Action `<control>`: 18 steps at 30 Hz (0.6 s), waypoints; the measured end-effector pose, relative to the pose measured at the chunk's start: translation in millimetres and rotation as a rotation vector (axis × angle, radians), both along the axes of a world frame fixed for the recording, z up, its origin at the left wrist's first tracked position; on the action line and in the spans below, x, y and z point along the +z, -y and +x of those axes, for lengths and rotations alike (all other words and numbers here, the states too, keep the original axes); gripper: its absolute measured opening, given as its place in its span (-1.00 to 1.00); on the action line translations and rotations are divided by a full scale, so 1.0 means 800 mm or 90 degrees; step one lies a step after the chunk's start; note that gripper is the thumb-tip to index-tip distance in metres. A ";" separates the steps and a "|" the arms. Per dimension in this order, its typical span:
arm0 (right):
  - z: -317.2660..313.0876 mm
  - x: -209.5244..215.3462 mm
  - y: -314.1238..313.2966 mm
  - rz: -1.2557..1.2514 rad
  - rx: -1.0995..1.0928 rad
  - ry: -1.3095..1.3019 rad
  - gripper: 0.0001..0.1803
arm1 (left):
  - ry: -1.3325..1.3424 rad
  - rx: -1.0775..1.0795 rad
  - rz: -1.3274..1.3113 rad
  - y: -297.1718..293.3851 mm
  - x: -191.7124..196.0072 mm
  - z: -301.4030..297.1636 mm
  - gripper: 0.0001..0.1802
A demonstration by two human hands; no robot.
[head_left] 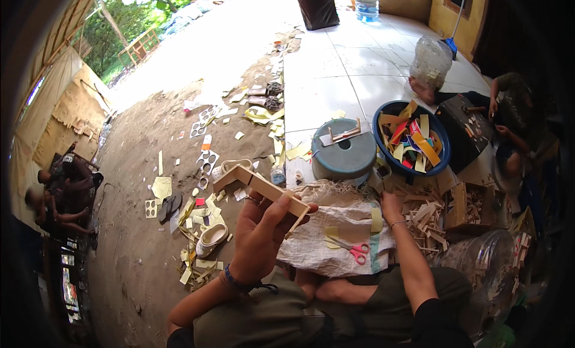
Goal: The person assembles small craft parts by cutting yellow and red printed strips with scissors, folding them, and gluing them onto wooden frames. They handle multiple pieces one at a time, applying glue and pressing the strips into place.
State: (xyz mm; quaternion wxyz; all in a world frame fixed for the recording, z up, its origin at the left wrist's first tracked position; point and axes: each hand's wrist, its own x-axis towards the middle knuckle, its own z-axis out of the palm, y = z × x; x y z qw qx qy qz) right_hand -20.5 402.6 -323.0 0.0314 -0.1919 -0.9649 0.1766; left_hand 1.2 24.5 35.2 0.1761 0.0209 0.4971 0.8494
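My left hand point(259, 243) is raised left of my lap, its thumb and fingers closed around a small wooden frame point(263, 186) with an angled end. My right hand point(392, 209) reaches forward at the right edge of a white woven sack point(311, 228); its fingers are too small and partly hidden to show what they grip, if anything. Red-handled scissors point(359, 253) lie on the sack, over a yellow paper piece point(331, 233). Another yellow strip point(376, 220) is just below my right hand. Loose wood pieces point(426, 219) are heaped beside that hand.
An upturned grey-green tub point(326, 159) carries another wooden frame point(342, 134). A blue basin point(443, 159) holds coloured strips. At right are a wooden box point(458, 210) of sticks and a clear plastic container point(479, 264). Other people sit at both sides. Shoes point(212, 239) and scraps litter the dirt.
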 end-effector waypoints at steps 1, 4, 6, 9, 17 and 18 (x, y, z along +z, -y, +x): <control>-0.002 -0.006 0.000 -0.008 -0.006 0.016 -0.79 | 0.009 0.011 0.002 -0.001 0.000 0.001 -0.67; 0.003 -0.011 -0.001 0.036 0.026 -0.044 -0.78 | 0.068 -0.017 0.038 0.001 0.000 0.001 -0.70; 0.006 -0.004 0.003 0.080 0.036 -0.081 -0.79 | 0.133 -0.035 0.074 0.003 -0.002 0.001 -0.72; 0.010 0.028 0.016 0.131 0.044 -0.132 -0.78 | 0.174 -0.048 0.116 0.010 -0.009 -0.002 -0.73; 0.000 0.153 0.064 -0.265 0.202 0.030 -0.68 | 0.186 -0.095 0.229 0.021 -0.030 0.000 -0.72; 0.000 0.163 0.069 -0.322 0.235 0.085 -0.60 | 0.173 -0.098 0.234 0.021 -0.032 0.001 -0.72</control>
